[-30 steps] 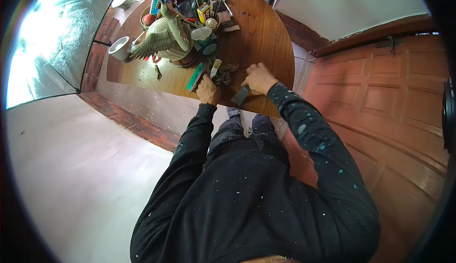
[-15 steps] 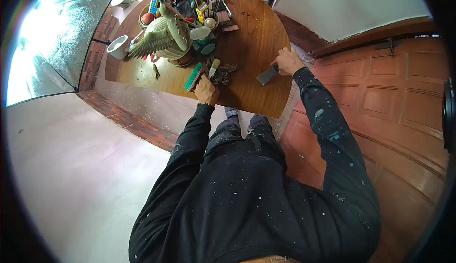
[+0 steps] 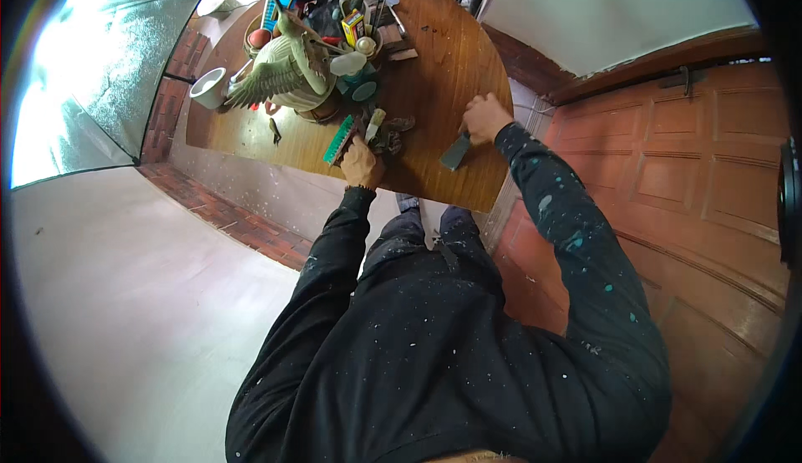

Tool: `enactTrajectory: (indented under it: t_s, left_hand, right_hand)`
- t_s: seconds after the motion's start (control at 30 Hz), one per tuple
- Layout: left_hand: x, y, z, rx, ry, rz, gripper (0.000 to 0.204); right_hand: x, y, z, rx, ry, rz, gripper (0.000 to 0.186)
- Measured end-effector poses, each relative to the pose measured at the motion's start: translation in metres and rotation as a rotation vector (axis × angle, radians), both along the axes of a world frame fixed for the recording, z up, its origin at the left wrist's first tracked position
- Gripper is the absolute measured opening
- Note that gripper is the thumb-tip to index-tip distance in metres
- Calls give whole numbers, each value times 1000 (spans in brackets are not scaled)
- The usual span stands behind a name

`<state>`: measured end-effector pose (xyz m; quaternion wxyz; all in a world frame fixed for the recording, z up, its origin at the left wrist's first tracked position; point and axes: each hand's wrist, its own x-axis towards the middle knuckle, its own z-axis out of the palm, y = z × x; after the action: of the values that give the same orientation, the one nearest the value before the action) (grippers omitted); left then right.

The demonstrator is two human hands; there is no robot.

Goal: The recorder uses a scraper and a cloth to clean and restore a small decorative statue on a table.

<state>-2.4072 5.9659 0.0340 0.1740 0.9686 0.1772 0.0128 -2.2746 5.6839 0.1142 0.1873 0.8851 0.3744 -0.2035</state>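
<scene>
My left hand (image 3: pixel 362 165) is closed around a scrub brush with green bristles (image 3: pixel 340 138) at the near edge of the wooden table (image 3: pixel 443 53). The bristles face left, away from my palm. Beside that hand lie a small paintbrush with pale bristles (image 3: pixel 375 122) and a crumpled dark wad (image 3: pixel 393 134). Toward the table's right side, my right hand (image 3: pixel 487 119) grips a putty knife (image 3: pixel 455 152). Its broad grey blade points down and left at the tabletop; whether it touches the wood is hard to tell. My fingers hide its handle.
A bird figure with spread wings (image 3: pixel 292 66) stands on the table's left half. Behind it are a red ball (image 3: pixel 259 38), a yellow box (image 3: pixel 353 24) and dark gloves (image 3: pixel 326 20). A white pot (image 3: pixel 209 87) sits at the left edge. A reddish panelled door (image 3: pixel 660 170) stands right.
My right hand has moved left and slightly nearer to me with the putty knife, whose blade now sits lower on the table. My left hand and the scrub brush have barely shifted.
</scene>
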Motion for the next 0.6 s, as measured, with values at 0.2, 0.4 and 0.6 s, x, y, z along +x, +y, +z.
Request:
enactTrajectory:
  t_s: [0.2,0.4,0.6]
  left_hand:
    - [2,-4,12,-71,91,17,51]
    - [4,0,3,-76,100,-3,53]
    - [4,3,0,-37,94,16,52]
  right_hand:
    - [-23,-2,-5,25,94,33,29]
    - [-27,-93,4,174,170,-374,34]
    - [-85,-80,4,197,147,-156,36]
